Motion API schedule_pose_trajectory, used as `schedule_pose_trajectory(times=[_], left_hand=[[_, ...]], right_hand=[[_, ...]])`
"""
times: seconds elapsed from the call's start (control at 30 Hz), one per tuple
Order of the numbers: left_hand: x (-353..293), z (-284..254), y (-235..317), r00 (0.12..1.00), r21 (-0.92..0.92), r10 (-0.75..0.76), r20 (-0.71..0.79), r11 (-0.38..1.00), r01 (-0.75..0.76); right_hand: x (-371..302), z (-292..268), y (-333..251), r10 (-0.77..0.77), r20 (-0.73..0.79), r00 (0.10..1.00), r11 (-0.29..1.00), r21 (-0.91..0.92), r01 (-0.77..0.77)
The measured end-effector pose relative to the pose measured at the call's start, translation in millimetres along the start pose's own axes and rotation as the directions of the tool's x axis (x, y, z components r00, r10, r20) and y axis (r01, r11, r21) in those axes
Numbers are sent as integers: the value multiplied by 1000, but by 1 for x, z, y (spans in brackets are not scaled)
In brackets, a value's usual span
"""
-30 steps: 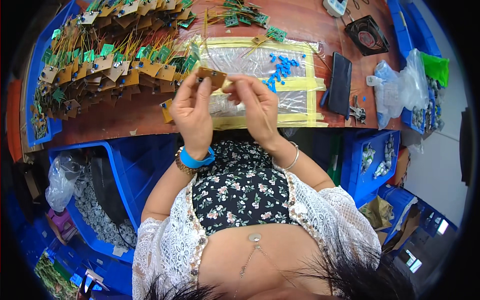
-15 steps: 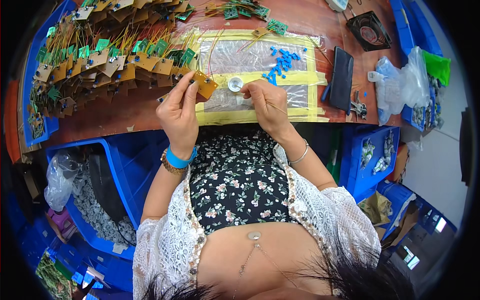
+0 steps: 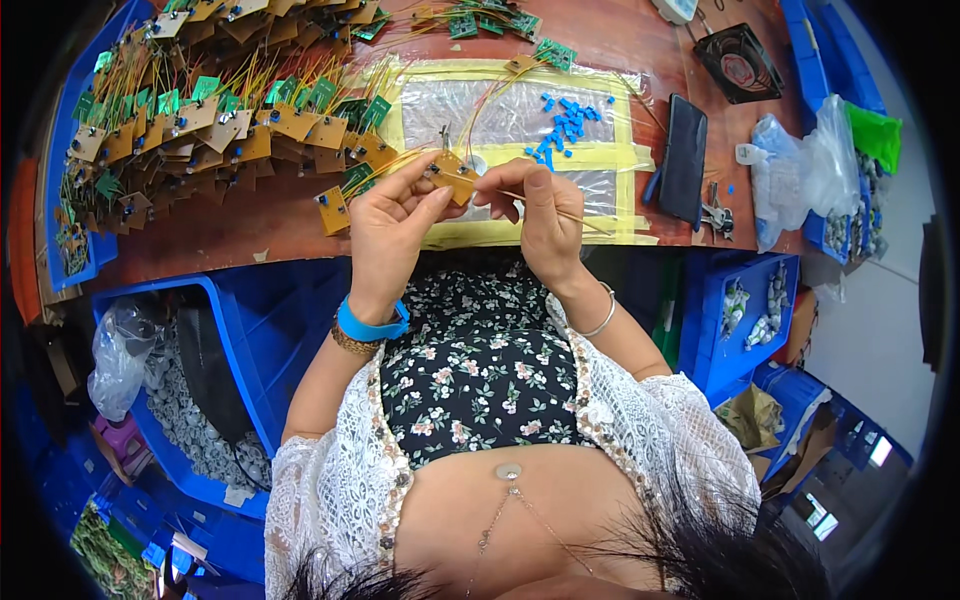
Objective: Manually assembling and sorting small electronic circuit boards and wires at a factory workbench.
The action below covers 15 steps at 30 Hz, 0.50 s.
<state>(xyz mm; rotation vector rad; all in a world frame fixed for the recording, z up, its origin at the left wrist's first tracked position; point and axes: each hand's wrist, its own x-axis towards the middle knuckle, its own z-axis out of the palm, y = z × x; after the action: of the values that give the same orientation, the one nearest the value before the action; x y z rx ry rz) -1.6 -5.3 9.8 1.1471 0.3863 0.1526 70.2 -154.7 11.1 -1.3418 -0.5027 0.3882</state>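
A small tan circuit board [image 3: 462, 185] is pinched between the thumb and fingers of my left hand [image 3: 388, 232], held up over the yellow-taped work area. Thin yellow and red wires trail from near it. My right hand [image 3: 552, 222] grips a thin wooden stick [image 3: 572, 216], its fingertips close to the board's right edge. Whether the stick's tip touches the board I cannot tell. Behind the board sits a small white cup [image 3: 480, 162], partly hidden. Small blue plastic pieces [image 3: 568, 122] lie scattered on the clear plastic sheet beyond my right hand.
Piled tan boards with wires [image 3: 190, 140] cover the left of the table; one loose board [image 3: 333, 210] lies beside my left hand. At right are a black phone [image 3: 683, 160], pliers [image 3: 716, 215], a black fan [image 3: 738, 62] and plastic bags [image 3: 790, 175]. Blue bins [image 3: 228, 330] stand below the table.
My left hand has moved right with the board, bringing it in front of the white cup. My right hand has drawn back from the cup with the stick and is now beside the board.
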Motion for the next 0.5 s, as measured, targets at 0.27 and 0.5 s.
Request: schedule_pose_trajectory(times=[0.27,0.5], left_hand=[[-1,2,2,1000,-6,2,7,1000,-2],[1,2,0,1000,-28,10,11,1000,-9]], right_hand=[[2,-5,1,-111,60,992,960,-252,122],[5,-5,-2,-266,147,953,859,-413,303]])
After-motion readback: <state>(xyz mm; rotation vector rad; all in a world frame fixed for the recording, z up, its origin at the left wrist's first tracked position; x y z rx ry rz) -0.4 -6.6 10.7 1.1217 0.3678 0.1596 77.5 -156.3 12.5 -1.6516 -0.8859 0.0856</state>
